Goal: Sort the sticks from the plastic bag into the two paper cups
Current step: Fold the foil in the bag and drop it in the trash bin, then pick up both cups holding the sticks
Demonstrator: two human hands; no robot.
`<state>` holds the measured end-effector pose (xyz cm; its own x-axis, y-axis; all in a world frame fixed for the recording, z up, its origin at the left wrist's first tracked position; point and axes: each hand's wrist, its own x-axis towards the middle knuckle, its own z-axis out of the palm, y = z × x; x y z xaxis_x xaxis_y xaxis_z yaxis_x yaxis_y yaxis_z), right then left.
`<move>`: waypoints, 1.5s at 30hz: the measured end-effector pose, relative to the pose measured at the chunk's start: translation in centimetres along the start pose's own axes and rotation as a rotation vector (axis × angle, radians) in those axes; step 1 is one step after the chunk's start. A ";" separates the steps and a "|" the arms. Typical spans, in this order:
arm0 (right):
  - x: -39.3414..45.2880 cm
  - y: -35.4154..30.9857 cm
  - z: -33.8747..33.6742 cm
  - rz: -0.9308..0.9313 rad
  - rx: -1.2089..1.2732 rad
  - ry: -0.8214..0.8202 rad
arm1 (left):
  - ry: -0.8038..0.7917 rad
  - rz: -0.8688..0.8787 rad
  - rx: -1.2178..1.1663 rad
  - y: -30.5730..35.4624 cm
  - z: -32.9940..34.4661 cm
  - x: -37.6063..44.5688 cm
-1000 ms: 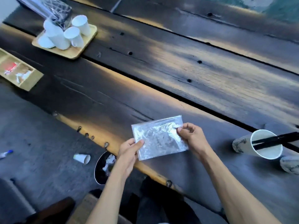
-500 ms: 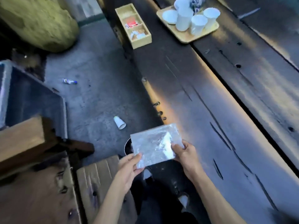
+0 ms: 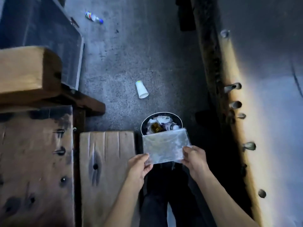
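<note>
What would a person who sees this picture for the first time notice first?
Most striking is the clear plastic bag, held low in the middle by its near corners between the left hand and the right hand, above a round waste bin full of rubbish on the floor. Beyond the bin, a white paper cup lies on its side on the grey floor. A long dark wooden table runs down the right side.
</note>
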<state>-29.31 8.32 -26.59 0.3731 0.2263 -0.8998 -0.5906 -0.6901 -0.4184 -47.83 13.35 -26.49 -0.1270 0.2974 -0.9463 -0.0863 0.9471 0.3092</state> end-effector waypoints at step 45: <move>-18.3 -14.0 -6.0 -0.993 -0.154 0.393 | -0.265 1.446 0.804 11.9 10.6 -19.8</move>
<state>-23.56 9.68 -3.50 0.8557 0.5148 -0.0528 0.1887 -0.4055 -0.8944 -35.89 20.06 -5.07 0.5218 0.8521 0.0399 0.4484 -0.3138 0.8370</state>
